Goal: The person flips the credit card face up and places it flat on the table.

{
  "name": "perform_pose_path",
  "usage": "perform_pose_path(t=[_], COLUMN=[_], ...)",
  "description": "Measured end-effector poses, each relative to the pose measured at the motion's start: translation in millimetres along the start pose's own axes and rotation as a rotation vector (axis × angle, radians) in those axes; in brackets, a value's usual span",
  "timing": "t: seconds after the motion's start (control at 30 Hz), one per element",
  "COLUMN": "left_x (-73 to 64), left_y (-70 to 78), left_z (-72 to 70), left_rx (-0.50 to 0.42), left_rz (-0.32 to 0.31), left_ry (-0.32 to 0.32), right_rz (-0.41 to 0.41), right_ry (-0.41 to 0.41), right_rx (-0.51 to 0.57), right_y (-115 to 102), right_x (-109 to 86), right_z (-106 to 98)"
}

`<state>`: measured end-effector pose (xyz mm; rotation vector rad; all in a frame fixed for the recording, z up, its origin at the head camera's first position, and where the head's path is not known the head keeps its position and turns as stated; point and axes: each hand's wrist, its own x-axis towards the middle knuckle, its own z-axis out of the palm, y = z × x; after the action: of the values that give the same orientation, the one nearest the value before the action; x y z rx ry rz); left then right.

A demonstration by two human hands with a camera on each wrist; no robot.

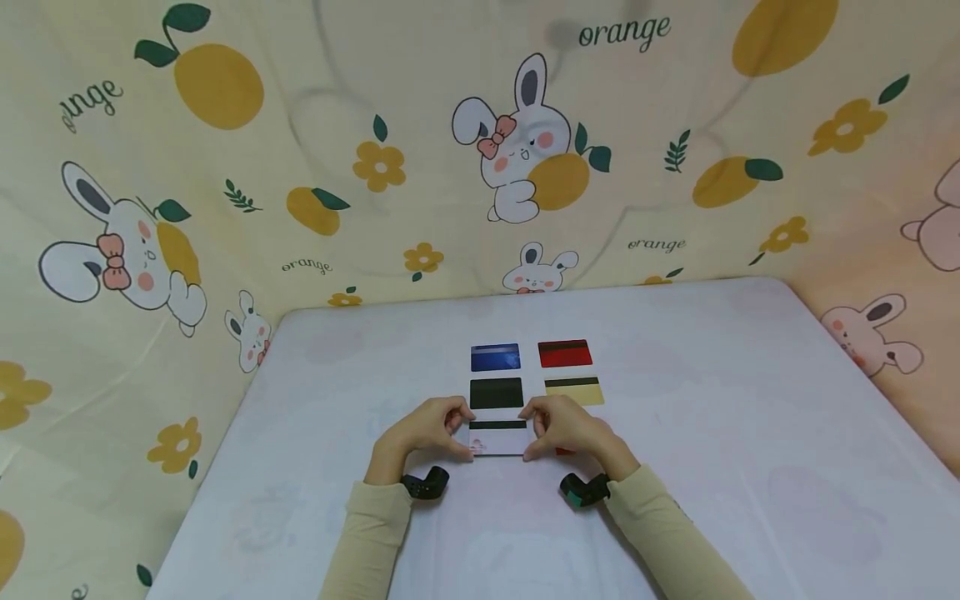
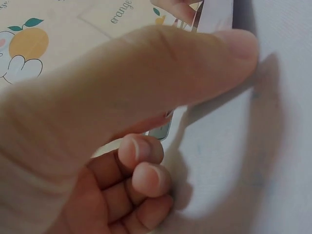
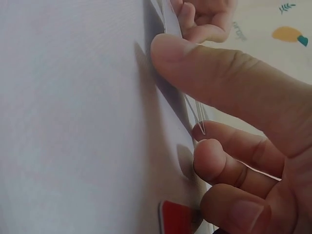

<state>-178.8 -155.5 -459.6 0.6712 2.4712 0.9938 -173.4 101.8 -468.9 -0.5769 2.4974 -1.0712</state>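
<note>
A white card [image 1: 497, 442] with a black stripe along its far edge is held between both hands. My left hand [image 1: 431, 427] pinches its left edge between thumb and index finger, the other fingers curled inward. My right hand [image 1: 572, 428] grips the right edge the same way. In the right wrist view the white card [image 3: 171, 20] casts a shadow and appears tilted slightly off the table. Just beyond it lies a black card [image 1: 497, 393]. Beneath the right hand, a red card's corner [image 1: 565, 452] peeks out, mostly hidden.
A blue card [image 1: 495, 357] and a red card with a dark stripe [image 1: 566, 353] lie in the far row. A gold card [image 1: 576, 390] rests beside the black one. All are on a white-covered table [image 1: 712, 375], with a printed curtain [image 1: 420, 83] behind.
</note>
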Motion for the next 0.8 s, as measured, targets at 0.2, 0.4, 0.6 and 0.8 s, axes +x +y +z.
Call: perform_pose_path(t=[0.2,0.4,0.6,0.8], left_x=[0.9,0.8,1.0,2.3], left_y=[-1.7,-1.5,-1.5,-2.0], left_z=[2.5,4.0,4.8,5.6], left_rx=[0.008,0.015,0.035,0.043], left_rz=[-0.01,-0.02,-0.032,-0.031], left_ry=[0.0,0.004,0.008,0.006], right_rz=[0.022,0.051,0.037,0.022], right_ry=[0.005,0.009,0.01,0.012], right_rx=[-0.006,-0.012,-0.004,-0.003], right_y=[-1.6,-3.5,-3.9,-3.8], right_x=[-1.0,-1.7,-2.3,-2.6], right_z=[1.5,1.9,1.3,1.5])
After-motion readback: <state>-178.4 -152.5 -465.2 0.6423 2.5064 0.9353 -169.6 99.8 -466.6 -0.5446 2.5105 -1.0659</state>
